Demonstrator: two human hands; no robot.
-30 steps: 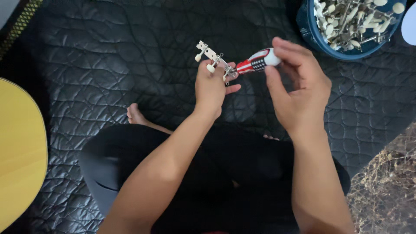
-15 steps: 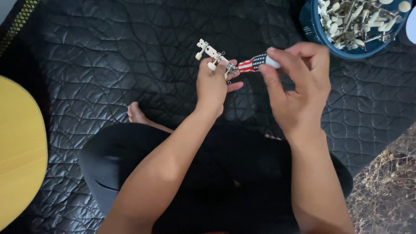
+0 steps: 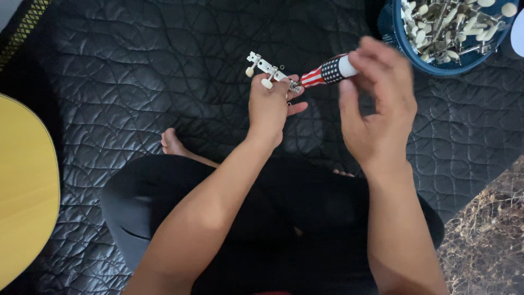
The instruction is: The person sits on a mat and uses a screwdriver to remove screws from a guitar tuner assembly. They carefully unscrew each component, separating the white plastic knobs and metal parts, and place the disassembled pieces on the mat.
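1. The left hand point(image 3: 270, 106) is gripping a white metal tuner strip point(image 3: 267, 70) with cream knobs; its fingers are closed around the strip's lower end, and the strip is sticking up and to the left above the knuckles.
2. The right hand point(image 3: 376, 109) is holding a screwdriver point(image 3: 326, 71) with a red, white and blue striped handle. The fingertips are curled around the handle's butt; the tip is meeting the strip just beside the left thumb.
3. Compared with a second ago, the right fingers are sitting differently on the handle and are blurred, while the strip is staying in place. In my judgement, a screw is being turned, not yet finished.
4. A blue bowl point(image 3: 394, 34) of similar metal parts is standing at the upper right, near the right hand.
5. A black quilted mat point(image 3: 153, 71) is lying beneath; a yellow guitar body point(image 3: 24, 191) is showing at the left edge.
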